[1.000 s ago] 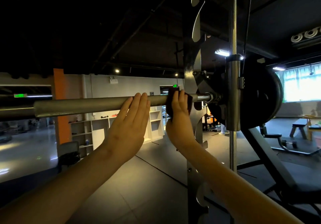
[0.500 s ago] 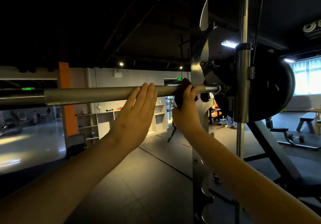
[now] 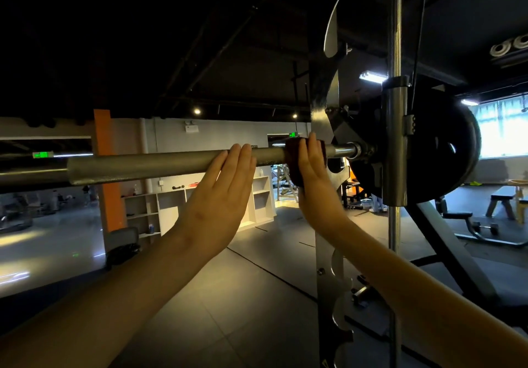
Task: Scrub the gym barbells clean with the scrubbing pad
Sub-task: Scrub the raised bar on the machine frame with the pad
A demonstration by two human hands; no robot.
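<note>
A grey steel barbell [image 3: 160,166] lies level across the view in a rack. A black weight plate [image 3: 445,150] sits on its right end. My left hand [image 3: 221,193] rests on the bar's near side with its fingers straight and together. To its right, a dark maroon scrubbing pad [image 3: 292,153] is wrapped on the bar just left of the shiny sleeve [image 3: 341,150]. My right hand [image 3: 313,170] holds the pad against the bar, its fingertips reaching over the top. The thumb is hidden.
The rack's notched steel upright [image 3: 328,253] and a chrome guide rod [image 3: 395,225] stand close on the right. A bench frame [image 3: 445,242] slants below the plate. White shelves [image 3: 171,207] and an orange pillar [image 3: 107,173] stand far behind. Flat benches [image 3: 505,196] are at far right.
My right hand has slid the pad slightly right along the bar, toward the sleeve. My left hand stays flat on the bar in the same spot. My head has shifted a little.
</note>
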